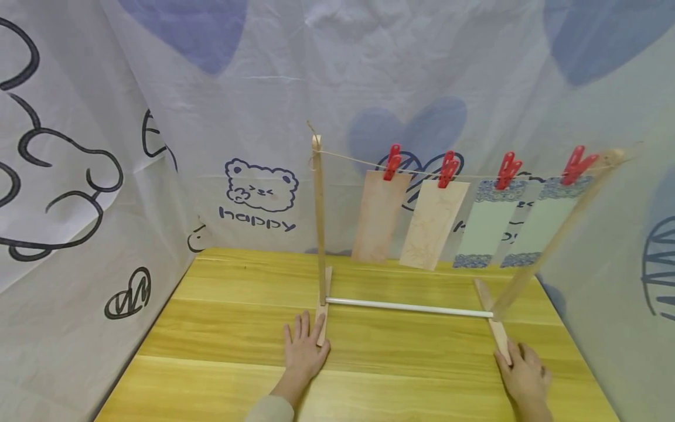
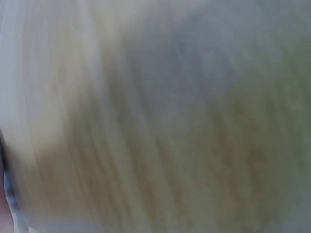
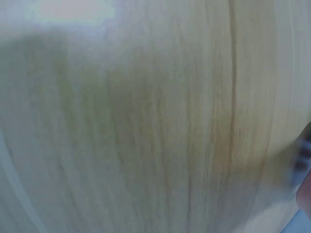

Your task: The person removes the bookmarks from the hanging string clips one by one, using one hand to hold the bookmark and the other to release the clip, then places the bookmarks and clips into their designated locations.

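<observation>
A small wooden drying rack stands on the table, its left post [image 1: 319, 228] and right post [image 1: 559, 237] joined low down by a white rod [image 1: 411, 306]. A thin string [image 1: 350, 157] runs between the post tops. My left hand [image 1: 306, 351] lies flat with fingers spread, the index finger touching the rack's left foot [image 1: 328, 281]. At the near end of the right foot [image 1: 497, 332], my right hand [image 1: 526, 378] grips the wood between thumb and fingers. Both wrist views show mostly blurred wood grain.
Red clothespins [image 1: 449, 169] hold several paper strips on the string: a pinkish one [image 1: 381, 217], a cream one [image 1: 433, 225], and pale green ones [image 1: 486, 225] with blue patterned ends. Printed white cloth [image 1: 263, 105] surrounds the yellow wood-grain table [image 1: 221, 328] at the back and sides.
</observation>
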The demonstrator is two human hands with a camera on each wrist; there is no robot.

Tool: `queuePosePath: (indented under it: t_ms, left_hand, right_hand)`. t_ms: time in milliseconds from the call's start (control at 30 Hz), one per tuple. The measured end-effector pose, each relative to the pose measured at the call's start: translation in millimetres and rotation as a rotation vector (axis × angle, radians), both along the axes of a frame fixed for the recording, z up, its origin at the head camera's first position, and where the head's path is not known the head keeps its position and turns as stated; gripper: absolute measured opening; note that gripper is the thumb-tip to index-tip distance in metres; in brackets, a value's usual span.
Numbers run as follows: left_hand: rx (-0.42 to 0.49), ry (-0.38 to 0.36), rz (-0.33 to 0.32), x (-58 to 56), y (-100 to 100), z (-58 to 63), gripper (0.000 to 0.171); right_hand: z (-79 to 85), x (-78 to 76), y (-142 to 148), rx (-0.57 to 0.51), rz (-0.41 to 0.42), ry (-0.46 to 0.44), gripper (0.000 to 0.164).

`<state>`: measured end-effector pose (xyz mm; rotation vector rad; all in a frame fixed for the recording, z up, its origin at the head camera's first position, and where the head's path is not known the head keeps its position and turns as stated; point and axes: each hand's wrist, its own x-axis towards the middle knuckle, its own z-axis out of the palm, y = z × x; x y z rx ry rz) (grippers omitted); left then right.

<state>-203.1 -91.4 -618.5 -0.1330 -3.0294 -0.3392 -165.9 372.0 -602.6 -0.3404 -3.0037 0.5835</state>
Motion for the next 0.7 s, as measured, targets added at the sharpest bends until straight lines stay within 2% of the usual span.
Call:
queuePosePath:
  t_ms: [167,400,700]
  left_hand:
    - [0.005,0.002,0.006,-2.1,-4,-1.0,0.057]
    - [0.005,0.002,0.018,-4.4,-11,-0.2,0.057]
    - [0.007,0.020,0.029,-8.2,-20,2.4,0.056]
  right_hand:
    - [-0.4,-3.5,-3,0.009,0.005,-0.010,0.065]
    - [0.7,-6.0,-11,-0.031,0.012,-0.034,0.064]
    - [0.4,-11.0,-21,-0.045,0.018,-0.025,0.063]
